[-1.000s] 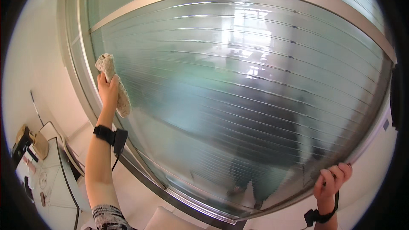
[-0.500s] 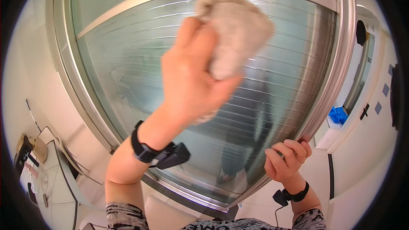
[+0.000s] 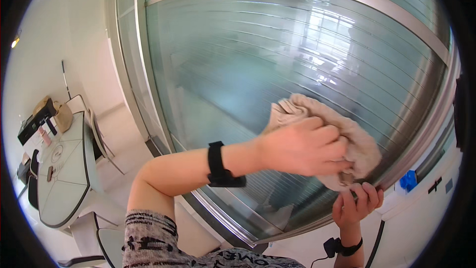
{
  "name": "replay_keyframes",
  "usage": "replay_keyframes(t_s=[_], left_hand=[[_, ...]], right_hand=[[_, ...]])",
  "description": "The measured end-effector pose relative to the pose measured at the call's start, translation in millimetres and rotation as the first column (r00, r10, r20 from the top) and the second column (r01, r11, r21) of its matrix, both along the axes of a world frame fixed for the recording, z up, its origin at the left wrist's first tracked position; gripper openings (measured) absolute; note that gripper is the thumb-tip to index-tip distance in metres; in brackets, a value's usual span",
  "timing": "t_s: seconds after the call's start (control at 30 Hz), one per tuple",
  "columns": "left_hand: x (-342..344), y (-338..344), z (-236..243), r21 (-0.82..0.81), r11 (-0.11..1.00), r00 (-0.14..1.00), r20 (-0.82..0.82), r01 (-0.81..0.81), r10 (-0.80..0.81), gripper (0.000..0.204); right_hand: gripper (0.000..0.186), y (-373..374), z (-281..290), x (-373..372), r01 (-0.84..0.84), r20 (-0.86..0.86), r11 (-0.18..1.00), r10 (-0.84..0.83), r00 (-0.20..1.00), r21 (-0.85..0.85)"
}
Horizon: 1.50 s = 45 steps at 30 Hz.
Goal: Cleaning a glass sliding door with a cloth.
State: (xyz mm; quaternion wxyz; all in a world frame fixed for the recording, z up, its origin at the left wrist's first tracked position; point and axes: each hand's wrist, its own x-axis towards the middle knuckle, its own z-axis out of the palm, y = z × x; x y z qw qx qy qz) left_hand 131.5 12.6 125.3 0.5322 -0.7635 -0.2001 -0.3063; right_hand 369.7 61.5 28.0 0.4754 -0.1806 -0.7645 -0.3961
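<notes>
A bunched beige cloth (image 3: 354, 136) lies against the striped frosted glass door panel (image 3: 238, 69), toward its lower right. My left hand (image 3: 307, 146) grips it with curled fingers, the forearm reaching across from the left. Just below the cloth, my right hand (image 3: 358, 203) is closed around the metal edge (image 3: 317, 221) of the door frame. Its fingertips are close to the cloth's lower corner; whether they touch is hard to tell. Both wrists wear black straps with small devices attached.
At the left stands a white table (image 3: 64, 183) carrying a woven bag (image 3: 62, 116), a pink bottle (image 3: 44, 136) and other items. Chairs (image 3: 101, 141) stand around it. A blue plastic bag (image 3: 408, 181) shows beyond the door at the right.
My left hand has brought the cloth from the upper middle of the glass down to the right, near my right hand. The view has turned; my right hand still holds the door edge.
</notes>
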Motion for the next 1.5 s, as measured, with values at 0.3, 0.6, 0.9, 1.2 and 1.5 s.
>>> replay_keyframes(t_s=[0.3, 0.6, 0.9, 1.2, 1.5], left_hand=[[-209.0, -40.7, -38.0, -0.028, 0.866, 0.855, 0.147, -0.499, 0.497, 0.025], [-400.9, -40.7, -85.1, -0.248, 0.713, 0.343, 0.743, -0.656, 0.574, 0.05], [-522.1, -36.7, -127.0, -0.509, 0.714, -0.094, 0.84, -0.48, 0.535, 0.04], [-449.3, -52.8, -139.7, -0.583, 0.721, -0.128, 0.802, -0.375, 0.583, 0.037], [-220.5, -54.7, -119.1, -0.423, 0.906, 0.3, 0.862, -0.015, 0.408, 0.037]], right_hand=[[0.011, -4.0, -4.4, -8.9, 0.062, 0.015, 0.998, -0.063, 0.998, 0.033], [0.01, 5.6, -26.5, -4.6, 0.209, 0.033, 0.976, -0.211, 0.977, 0.055], [0.008, 9.6, -37.6, -1.9, 0.204, 0.01, 0.979, -0.204, 0.979, 0.03], [0.011, -1.4, -9.2, -5.0, 0.207, 0.005, 0.978, -0.207, 0.978, 0.018], [0.016, -14.9, 2.8, -4.5, 0.042, -0.043, 0.999, -0.041, 0.998, 0.012]])
